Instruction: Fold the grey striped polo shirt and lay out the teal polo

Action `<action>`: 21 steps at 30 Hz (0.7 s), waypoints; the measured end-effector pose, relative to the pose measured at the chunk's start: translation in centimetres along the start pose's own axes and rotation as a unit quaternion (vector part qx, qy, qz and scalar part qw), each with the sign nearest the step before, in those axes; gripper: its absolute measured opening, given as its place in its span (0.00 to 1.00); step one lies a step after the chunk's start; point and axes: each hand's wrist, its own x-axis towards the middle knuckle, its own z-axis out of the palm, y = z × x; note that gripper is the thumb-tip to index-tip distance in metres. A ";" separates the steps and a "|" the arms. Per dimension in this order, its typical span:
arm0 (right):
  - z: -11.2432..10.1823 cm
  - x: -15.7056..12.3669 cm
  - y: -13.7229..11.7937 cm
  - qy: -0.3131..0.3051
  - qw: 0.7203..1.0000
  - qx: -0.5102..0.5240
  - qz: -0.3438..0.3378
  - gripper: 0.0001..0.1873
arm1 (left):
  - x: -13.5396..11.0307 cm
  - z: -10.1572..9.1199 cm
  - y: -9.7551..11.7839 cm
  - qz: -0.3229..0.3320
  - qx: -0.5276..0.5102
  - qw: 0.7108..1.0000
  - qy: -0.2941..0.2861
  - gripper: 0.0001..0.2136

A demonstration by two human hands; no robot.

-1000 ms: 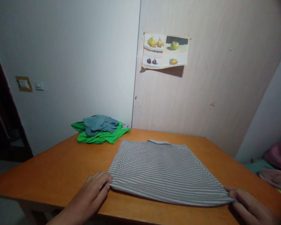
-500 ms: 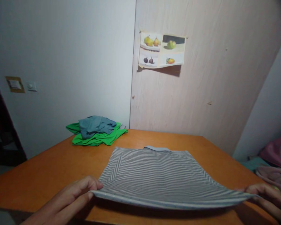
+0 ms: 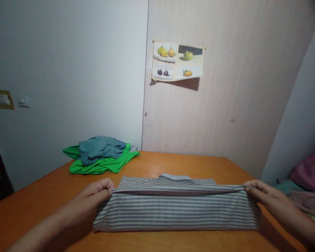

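A grey-and-white striped shirt [image 3: 175, 211] lies on the orange table, its plain grey collar [image 3: 175, 177] at the far side. The near edge is lifted and folded over toward the collar, so a double layer spans the front. My left hand [image 3: 99, 190] pinches the left corner of that raised edge between thumb and fingers. At the opposite corner, my right hand [image 3: 262, 196] grips the same edge. Between both hands the edge is stretched nearly straight, a little short of the collar.
A crumpled pile with a blue-grey garment [image 3: 99, 148] on top of a bright green one [image 3: 105, 166] sits at the table's [image 3: 31, 203] back left. Behind rises a wall panel with a fruit picture [image 3: 177, 61]. Pink cloth [image 3: 308, 171] lies beyond the table at right.
Both hands have moved away from me and upward, carrying the shirt's near edge over toward the collar. The shirt's front part is now folded. The view has shifted slightly.
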 end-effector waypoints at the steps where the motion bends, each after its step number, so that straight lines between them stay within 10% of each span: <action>1: 0.5 0.7 0.3 -0.020 0.999 0.031 0.014 0.20 | 0.8 0.4 0.0 -0.006 -0.031 0.999 0.010 0.14; 11: 4.9 7.1 2.2 -0.032 0.992 0.103 0.073 0.15 | 8.6 1.4 -0.2 -0.003 -0.089 0.995 0.037 0.11; 21: 9.6 9.4 7.4 -0.069 0.974 0.156 0.151 0.13 | 13.8 0.4 -4.0 -0.022 0.068 0.997 0.037 0.11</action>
